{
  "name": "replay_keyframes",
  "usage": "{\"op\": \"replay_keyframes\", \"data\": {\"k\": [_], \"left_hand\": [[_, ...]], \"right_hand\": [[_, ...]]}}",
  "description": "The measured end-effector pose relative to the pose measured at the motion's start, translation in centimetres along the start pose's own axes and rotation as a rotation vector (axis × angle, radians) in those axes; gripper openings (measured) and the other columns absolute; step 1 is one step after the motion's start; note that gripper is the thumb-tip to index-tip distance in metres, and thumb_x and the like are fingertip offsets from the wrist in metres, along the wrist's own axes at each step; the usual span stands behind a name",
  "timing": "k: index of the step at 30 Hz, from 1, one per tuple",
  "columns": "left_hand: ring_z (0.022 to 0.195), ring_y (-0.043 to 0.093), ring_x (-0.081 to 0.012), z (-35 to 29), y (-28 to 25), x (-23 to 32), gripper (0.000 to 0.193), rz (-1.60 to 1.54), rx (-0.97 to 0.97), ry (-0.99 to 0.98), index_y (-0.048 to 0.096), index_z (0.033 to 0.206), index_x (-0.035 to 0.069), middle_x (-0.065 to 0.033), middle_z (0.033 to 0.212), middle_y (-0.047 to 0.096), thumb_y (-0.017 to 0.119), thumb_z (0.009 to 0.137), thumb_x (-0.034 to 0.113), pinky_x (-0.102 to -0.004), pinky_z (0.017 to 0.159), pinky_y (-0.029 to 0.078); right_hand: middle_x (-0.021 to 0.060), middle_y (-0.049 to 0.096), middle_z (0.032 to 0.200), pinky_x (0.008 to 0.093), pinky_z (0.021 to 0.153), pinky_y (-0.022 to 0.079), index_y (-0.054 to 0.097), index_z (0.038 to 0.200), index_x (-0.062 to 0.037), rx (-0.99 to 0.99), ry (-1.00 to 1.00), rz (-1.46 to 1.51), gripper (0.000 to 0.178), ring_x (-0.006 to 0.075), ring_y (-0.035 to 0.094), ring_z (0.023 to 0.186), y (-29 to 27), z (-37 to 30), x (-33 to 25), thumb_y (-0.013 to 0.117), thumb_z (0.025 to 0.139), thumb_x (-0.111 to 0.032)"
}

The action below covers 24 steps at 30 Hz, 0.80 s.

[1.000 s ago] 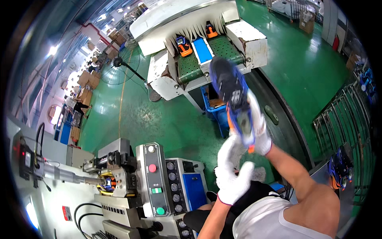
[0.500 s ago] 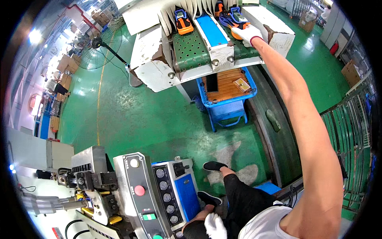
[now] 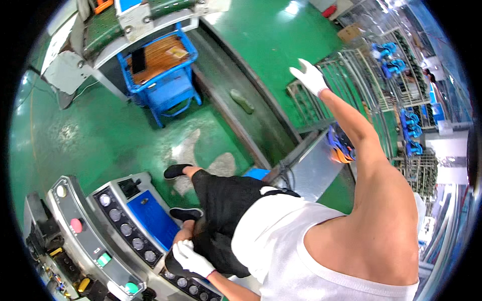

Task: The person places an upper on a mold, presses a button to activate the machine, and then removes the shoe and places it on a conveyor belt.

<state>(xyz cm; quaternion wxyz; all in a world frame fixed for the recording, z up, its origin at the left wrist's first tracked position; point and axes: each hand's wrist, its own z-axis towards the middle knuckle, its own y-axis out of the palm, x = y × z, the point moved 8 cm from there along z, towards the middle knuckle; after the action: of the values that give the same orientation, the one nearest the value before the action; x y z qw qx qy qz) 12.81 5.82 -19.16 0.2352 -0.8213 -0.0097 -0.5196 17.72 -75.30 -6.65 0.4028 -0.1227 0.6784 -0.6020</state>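
Observation:
My right hand (image 3: pixel 308 79) in a white glove is out in the air at the upper right, fingers apart and empty, in front of a metal rack. Below it, partly behind my right forearm, blue and orange sports shoes (image 3: pixel 342 144) sit on a shiny metal ledge (image 3: pixel 309 173). My left hand (image 3: pixel 192 260), gloved too, hangs loosely by my thigh beside a machine's control panel, fingers loosely extended and holding nothing. At the top left, part of an orange shoe (image 3: pixel 103 6) shows on the green perforated conveyor belt (image 3: pixel 103 27).
A blue cart (image 3: pixel 163 98) with a slatted wooden top carries a dark flat object and a small box. Beside it runs a long metal-edged channel (image 3: pixel 236 90). Button panels (image 3: pixel 90 236) stand lower left. Metal racks (image 3: pixel 346 75) with blue items fill the right.
My view has swung right. My right hand has left the blue and orange shoe on the conveyor and moved out to the right, empty. My left hand stays low by my thigh.

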Motion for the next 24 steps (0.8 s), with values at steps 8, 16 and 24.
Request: {"op": "replay_keyframes", "data": {"k": [8,16,24], "left_hand": [[0.110,0.072,-0.0294,-1.2,-0.2,-1.6,0.046,0.029,-0.007,0.120,0.054,0.144,-0.007,-0.0240,0.129,0.067,0.062,0.108,0.020,-0.0370,0.096,0.062],[0.111,0.071,-0.0278,1.6,0.4,-3.2,0.047,0.084,-0.138,0.168,0.052,0.145,-0.006,-0.0217,0.130,0.066,0.061,0.109,0.024,-0.0373,0.096,0.061],[0.114,0.070,-0.0288,0.3,-0.9,-3.3,0.047,0.107,-0.066,0.192,0.051,0.146,-0.006,-0.0223,0.133,0.065,0.059,0.110,0.022,-0.0380,0.098,0.060]], "right_hand": [[0.0271,0.072,0.126,0.0425,0.109,0.050,0.069,0.127,0.0041,0.039,0.670,-0.155,0.092,0.0374,0.068,0.124,-16.9,-27.4,28.7,0.075,0.077,-0.073],[0.0219,0.070,0.128,0.0425,0.106,0.054,0.060,0.138,-0.0016,-0.121,0.547,-0.608,0.091,0.0367,0.068,0.122,-9.1,-30.7,32.4,0.087,0.058,-0.035],[0.0261,0.071,0.127,0.0432,0.107,0.051,0.060,0.133,0.0030,-0.123,0.558,-0.158,0.091,0.0395,0.067,0.122,-2.9,-31.5,27.3,0.081,0.070,-0.059]]}}
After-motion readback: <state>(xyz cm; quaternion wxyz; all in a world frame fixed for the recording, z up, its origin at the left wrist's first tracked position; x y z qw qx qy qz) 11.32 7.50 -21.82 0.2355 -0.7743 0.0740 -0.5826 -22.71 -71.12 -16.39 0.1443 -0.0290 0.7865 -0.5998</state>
